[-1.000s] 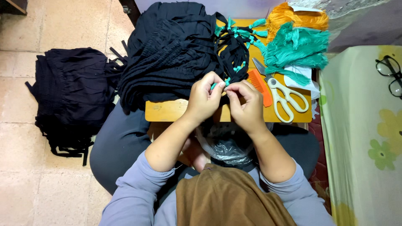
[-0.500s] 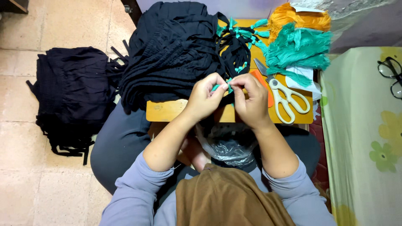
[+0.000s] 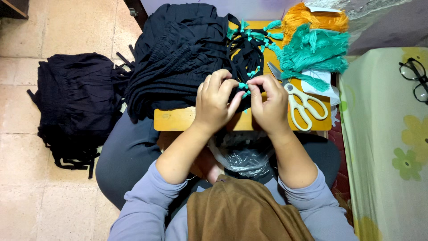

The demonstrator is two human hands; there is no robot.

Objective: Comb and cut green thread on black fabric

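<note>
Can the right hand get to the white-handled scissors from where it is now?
Probably yes. The scissors lie uncovered on the wooden board just beside the right hand, with nothing between them. But that hand and the left hand are both pinching a small teal tassel, so it would have to let go first.

Left hand (image 3: 215,103) and right hand (image 3: 269,105) pinched teal tassel (image 3: 243,85) on black garment (image 3: 183,53); scissors (image 3: 302,103) lay beside, on wooden board (image 3: 176,120).

Both forearms reaching forward, left hand (image 3: 215,103) and right hand (image 3: 268,105) together, fingertips pinched, thumbs nearly touching
</note>
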